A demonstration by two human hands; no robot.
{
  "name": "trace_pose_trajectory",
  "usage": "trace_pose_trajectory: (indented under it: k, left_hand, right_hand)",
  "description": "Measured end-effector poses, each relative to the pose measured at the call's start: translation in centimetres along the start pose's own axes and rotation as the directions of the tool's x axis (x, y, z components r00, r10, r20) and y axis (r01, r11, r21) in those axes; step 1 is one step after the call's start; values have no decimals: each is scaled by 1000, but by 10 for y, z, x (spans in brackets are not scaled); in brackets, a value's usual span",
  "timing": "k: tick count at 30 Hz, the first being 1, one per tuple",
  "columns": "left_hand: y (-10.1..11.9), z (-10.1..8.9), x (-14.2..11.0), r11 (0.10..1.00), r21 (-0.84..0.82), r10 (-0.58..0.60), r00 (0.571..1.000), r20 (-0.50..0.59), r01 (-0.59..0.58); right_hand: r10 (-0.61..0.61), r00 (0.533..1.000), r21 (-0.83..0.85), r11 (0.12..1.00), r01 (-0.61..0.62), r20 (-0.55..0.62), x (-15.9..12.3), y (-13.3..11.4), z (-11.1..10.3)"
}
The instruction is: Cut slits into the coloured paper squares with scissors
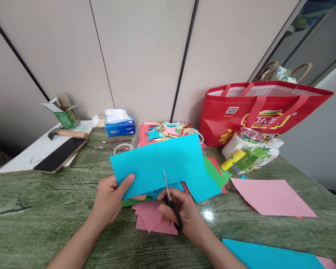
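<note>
A sheet of bright blue paper (156,160) is held up over the table. My left hand (112,194) pinches its lower left corner, thumb on top and fingers beneath. In my right hand (182,209) is a pair of scissors (172,209) with black handles. One blade lies over the front of the blue sheet near its lower edge; the other blade is mostly hidden. Pink paper pieces (154,218) lie on the table under the hands, with green paper (215,172) and red paper partly covered by the blue sheet.
A red bag (240,108) stands at the back right, behind a white mug and a yellow glue stick (233,160). Pink paper (274,196) and blue paper (266,254) lie to the right. A phone (60,155), a hammer (68,133) and a tissue box (120,127) are at left.
</note>
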State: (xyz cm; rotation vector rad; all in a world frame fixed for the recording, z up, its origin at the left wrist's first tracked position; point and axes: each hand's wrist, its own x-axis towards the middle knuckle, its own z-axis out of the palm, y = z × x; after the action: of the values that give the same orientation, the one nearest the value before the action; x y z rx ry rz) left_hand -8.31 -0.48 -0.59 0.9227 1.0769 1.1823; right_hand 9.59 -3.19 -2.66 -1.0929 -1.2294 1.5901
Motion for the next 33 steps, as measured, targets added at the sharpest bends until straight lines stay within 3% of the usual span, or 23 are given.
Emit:
trace_pose_trajectory:
  k: [12, 33]
  left_hand:
    - [-1, 1, 1, 998, 54, -36, 998, 47, 34]
    - [-1, -1, -3, 997, 71, -34, 998, 55, 30]
  right_hand:
    - [-46, 999, 109, 993, 46, -6, 2, 4, -3]
    - [-43, 999, 60, 997, 45, -31, 1, 4, 0]
